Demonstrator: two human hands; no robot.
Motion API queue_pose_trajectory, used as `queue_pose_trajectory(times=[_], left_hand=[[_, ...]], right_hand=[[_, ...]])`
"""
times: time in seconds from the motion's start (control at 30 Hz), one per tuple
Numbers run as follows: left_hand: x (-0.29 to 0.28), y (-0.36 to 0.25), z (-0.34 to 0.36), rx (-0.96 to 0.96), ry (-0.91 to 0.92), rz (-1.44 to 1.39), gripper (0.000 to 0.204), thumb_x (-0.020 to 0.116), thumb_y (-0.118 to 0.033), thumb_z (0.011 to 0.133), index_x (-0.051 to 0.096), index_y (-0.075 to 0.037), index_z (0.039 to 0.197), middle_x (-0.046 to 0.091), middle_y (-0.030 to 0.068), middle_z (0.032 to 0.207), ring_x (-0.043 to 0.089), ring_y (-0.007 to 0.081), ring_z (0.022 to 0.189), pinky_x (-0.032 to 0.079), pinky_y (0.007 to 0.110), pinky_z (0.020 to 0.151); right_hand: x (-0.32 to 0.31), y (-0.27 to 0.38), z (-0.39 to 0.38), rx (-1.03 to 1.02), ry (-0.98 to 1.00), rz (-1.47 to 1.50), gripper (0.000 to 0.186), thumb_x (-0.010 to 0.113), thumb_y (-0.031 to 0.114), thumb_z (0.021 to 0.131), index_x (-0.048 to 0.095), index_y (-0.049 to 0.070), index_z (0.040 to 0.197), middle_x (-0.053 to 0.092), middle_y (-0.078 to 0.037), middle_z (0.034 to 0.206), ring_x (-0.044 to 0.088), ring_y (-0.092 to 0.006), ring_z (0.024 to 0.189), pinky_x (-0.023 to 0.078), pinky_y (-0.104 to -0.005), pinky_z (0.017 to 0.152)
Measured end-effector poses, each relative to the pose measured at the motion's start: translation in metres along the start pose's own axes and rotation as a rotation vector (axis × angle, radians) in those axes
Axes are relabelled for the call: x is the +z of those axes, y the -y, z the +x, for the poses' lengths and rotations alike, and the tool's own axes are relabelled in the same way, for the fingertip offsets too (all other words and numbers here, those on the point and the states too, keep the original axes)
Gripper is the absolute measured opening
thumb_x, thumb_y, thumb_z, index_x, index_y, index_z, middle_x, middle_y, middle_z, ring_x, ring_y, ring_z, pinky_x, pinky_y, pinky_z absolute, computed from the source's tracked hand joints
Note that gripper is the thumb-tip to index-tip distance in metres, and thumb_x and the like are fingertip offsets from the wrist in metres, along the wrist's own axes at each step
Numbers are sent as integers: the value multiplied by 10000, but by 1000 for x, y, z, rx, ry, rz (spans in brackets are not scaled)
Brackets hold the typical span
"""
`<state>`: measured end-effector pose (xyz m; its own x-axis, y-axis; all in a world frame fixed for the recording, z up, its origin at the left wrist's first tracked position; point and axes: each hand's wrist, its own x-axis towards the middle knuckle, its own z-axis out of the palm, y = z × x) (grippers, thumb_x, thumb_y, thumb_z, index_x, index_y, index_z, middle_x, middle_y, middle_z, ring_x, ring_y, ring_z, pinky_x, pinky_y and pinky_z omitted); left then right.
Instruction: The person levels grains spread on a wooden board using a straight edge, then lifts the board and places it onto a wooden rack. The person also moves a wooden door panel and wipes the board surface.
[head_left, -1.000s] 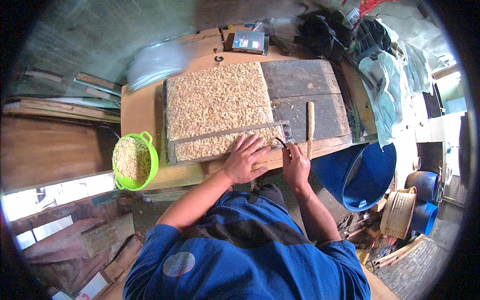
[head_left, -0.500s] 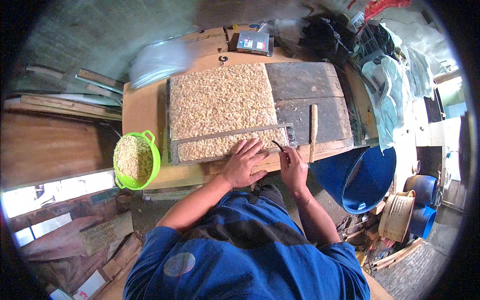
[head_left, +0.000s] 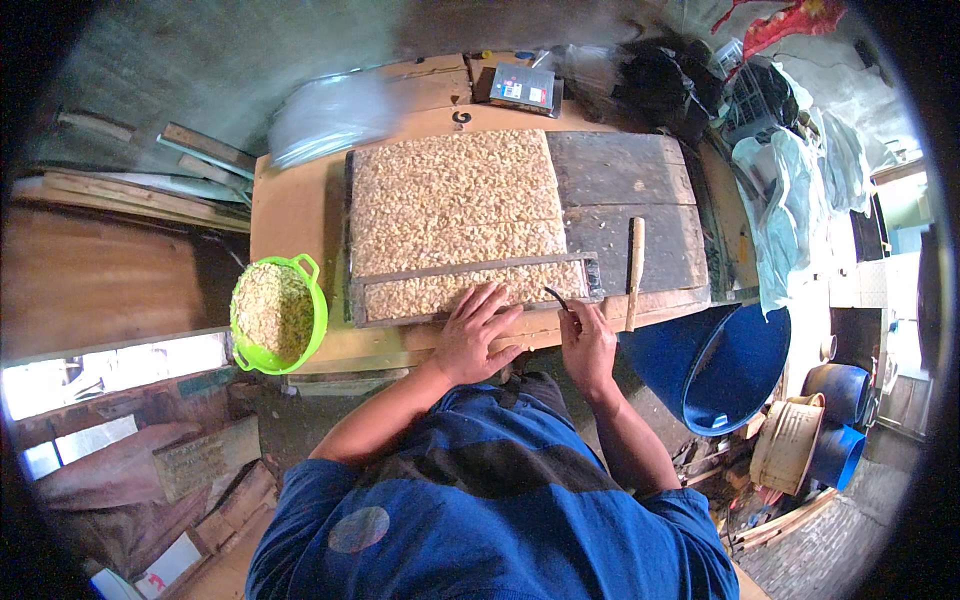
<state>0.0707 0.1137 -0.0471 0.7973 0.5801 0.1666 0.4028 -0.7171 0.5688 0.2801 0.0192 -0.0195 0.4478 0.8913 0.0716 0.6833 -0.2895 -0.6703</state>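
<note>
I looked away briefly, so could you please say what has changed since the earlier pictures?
The left hand and the right hand have both shifted a little left along the near edge of the pale grainy layer. Nothing was taken or let go; the right hand keeps the dark curved tool. The green basket and pale stick stayed put.

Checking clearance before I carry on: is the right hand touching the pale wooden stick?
Apart. The head view shows a narrow gap between the right hand and the pale wooden stick, which lies to the hand's right.
</note>
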Motion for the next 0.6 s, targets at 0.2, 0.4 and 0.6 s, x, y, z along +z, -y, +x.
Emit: queue_pose_trajectory(times=[0.2,0.4,0.6], left_hand=[[0,5,-5,11,11,17,648,578,-559,950,597,-105,1412,458,198,1544,349,382,1482,197,535,1236],[-2,6,-6,6,15,-11,656,551,-580,959,610,-92,1394,467,192,1534,336,375,1491,195,538,1235],[-16,15,-21,-67,-19,14,626,570,-586,950,610,-170,1415,452,170,1548,291,383,1512,148,567,1240]], right_hand=[[22,8,3,-72,16,25,144,676,116,940,678,53,1069,702,-174,930,697,-382,830,552,-464,703],[19,14,-2,-66,47,-77,168,667,154,953,679,58,1091,704,-171,939,693,-385,822,556,-464,704],[7,18,-5,-9,9,-27,184,667,133,948,679,50,1112,698,-178,920,692,-375,809,548,-464,709]])
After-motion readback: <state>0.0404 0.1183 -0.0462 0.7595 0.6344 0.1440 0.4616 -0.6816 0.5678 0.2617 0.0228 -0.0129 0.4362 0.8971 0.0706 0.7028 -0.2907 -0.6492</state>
